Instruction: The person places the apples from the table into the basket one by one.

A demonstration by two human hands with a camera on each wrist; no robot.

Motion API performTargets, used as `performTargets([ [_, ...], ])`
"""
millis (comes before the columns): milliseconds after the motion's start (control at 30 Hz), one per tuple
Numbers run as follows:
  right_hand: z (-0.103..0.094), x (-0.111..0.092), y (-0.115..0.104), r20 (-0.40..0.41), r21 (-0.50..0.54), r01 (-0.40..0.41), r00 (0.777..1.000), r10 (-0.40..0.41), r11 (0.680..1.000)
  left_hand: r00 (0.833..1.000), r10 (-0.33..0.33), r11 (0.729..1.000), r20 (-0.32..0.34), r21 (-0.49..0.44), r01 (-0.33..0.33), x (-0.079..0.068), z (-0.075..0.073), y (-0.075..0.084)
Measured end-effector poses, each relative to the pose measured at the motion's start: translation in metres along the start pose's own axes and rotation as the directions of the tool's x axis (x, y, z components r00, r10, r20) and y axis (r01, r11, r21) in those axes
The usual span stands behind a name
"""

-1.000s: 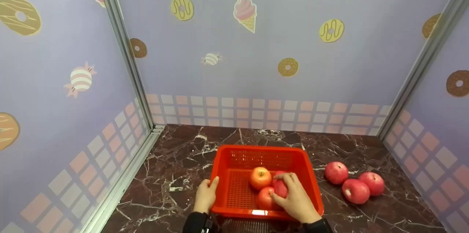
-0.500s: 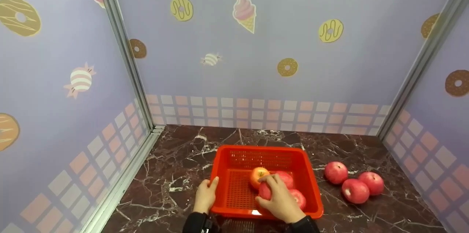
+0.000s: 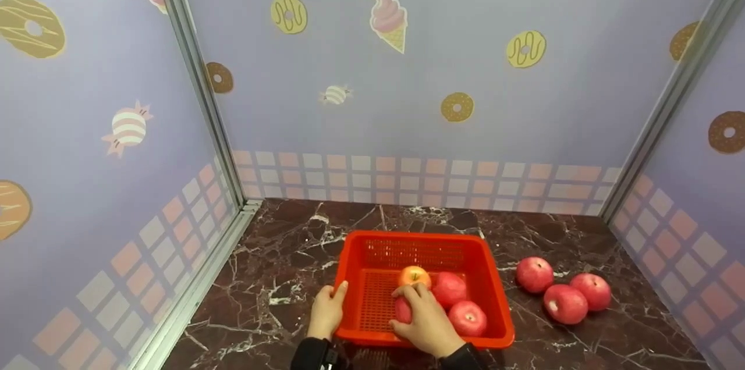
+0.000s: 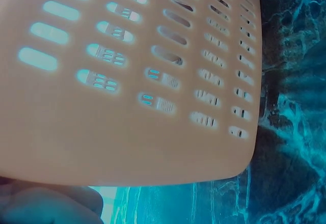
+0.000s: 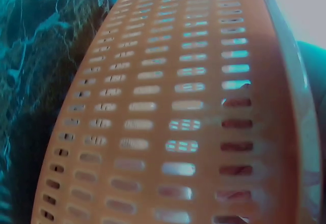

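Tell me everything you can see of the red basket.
The red basket is rectangular, glossy and plastic-looking, with a thick rim and slotted walls and floor. It stands upright on the dark, white-veined tabletop. The left hand holds its left side. Three apples lie inside, and the right hand grips a fourth apple there.

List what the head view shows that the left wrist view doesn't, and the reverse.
Only the head view clearly shows the dark-sleeved right hand holding a round red apple in the rectangular red plastic basket, three other basket apples, three loose round red apples to the right, and the lavender printed wall.

Only the left wrist view shows the oblong-slotted outer face of the basket close up, tinted tan.

Both show the basket, the white-veined marbled tabletop and at least part of the left hand.
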State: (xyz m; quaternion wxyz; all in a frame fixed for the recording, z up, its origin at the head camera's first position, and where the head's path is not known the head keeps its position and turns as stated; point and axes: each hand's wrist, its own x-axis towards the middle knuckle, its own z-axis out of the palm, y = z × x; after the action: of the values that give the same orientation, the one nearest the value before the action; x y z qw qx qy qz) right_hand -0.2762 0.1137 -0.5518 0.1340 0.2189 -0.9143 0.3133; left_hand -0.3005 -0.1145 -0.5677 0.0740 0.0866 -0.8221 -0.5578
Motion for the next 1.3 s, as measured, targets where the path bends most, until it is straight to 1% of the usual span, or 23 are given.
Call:
performTargets([
  [133,0.004,0.002,-0.002,0.011,-0.022,-0.005,1.0,0.006,1.0,1.0,0.006,1.0,-0.004,-0.002,-0.006,0.001,0.0,0.0],
  [267,0.007,0.003,-0.003,0.061,0.002,0.001,0.998,-0.001,1.0,1.0,0.001,1.0,-0.001,0.002,-0.001,0.001,0.001,-0.001],
  [367,0.007,0.003,-0.003,0.094,0.009,0.009,0.995,-0.01,1.0,1.0,0.012,1.0,-0.005,0.008,-0.012,0.0,0.001,-0.001],
  [467,0.007,0.003,-0.003,0.119,-0.006,0.018,0.993,-0.018,1.0,1.0,0.02,1.0,-0.011,0.013,-0.02,0.0,0.001,-0.001],
  [633,0.008,0.002,-0.003,0.162,-0.054,0.039,0.986,-0.029,0.998,1.0,-0.002,1.0,-0.011,0.025,0.003,0.001,0.002,-0.004],
  [767,0.007,0.003,-0.006,0.191,-0.075,0.037,0.981,-0.022,0.996,1.0,0.001,1.0,-0.012,0.017,-0.001,0.0,0.001,-0.003],
  [933,0.005,0.003,-0.008,0.227,-0.071,0.017,0.974,0.0,0.997,1.0,0.0,1.0,-0.004,0.005,0.0,0.0,0.001,-0.003],
  [1167,0.004,0.003,-0.01,0.244,-0.079,-0.004,0.97,0.023,0.997,1.0,0.003,1.0,-0.009,0.012,-0.003,0.001,0.001,-0.002],
  [1300,0.004,0.004,-0.011,0.251,-0.075,-0.005,0.968,0.024,0.997,1.0,0.007,1.0,0.001,0.005,-0.007,0.001,0.0,-0.001],
])
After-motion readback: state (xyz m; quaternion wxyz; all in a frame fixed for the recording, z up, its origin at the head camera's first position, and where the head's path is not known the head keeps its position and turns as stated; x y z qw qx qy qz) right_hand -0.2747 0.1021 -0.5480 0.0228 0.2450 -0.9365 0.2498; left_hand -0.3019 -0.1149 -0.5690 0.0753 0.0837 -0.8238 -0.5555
